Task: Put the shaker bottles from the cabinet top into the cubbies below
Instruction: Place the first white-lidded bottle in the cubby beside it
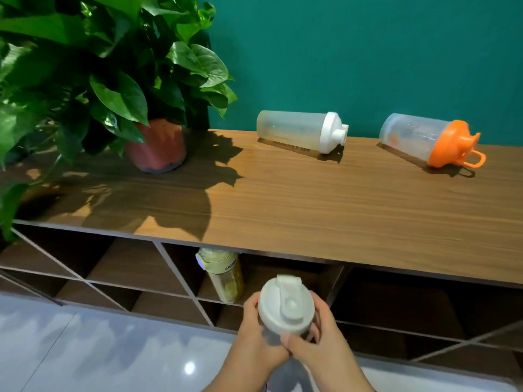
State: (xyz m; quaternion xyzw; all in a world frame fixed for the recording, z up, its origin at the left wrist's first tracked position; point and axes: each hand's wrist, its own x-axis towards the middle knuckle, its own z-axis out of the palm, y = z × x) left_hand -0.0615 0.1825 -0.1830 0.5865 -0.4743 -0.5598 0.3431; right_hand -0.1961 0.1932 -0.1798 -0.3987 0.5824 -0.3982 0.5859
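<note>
Wood-grain counter (339, 199) carries two clear plastic shakers along its back edge. White-lidded clear shaker bottle (286, 305) is clamped upright by left hand (256, 335) and right hand (319, 338) before cubbies (283, 281); insertion is judged next.

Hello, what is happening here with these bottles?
A person holds a grey-lidded shaker bottle in both hands, left hand and right hand, in front of the cubbies. A yellowish bottle already stands in one cubby. Two more, a white-lidded bottle and an orange-lidded bottle, lie on their sides on the cabinet top.
</note>
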